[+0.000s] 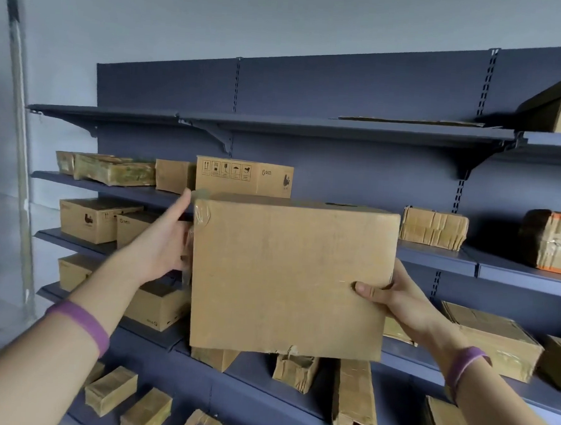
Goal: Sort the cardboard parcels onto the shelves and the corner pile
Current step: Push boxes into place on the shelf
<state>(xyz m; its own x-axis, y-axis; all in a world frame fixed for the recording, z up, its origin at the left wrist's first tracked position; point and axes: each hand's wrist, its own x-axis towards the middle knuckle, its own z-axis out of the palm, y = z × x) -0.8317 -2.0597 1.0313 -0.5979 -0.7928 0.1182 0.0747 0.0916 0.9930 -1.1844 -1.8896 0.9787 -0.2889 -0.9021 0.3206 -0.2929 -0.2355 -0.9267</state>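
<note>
Blue-grey metal shelving fills the wall ahead of us, and we hold a large plain cardboard box up in front of its middle shelves. Our right hand pinches the box's lower right edge, thumb flat on the front, fingers out of sight behind. Our left hand lies against the upper left side, thumb stretched upward; its fingers are covered, so we cannot tell their curl. A printed carton stands on a shelf behind, partly blocked.
</note>
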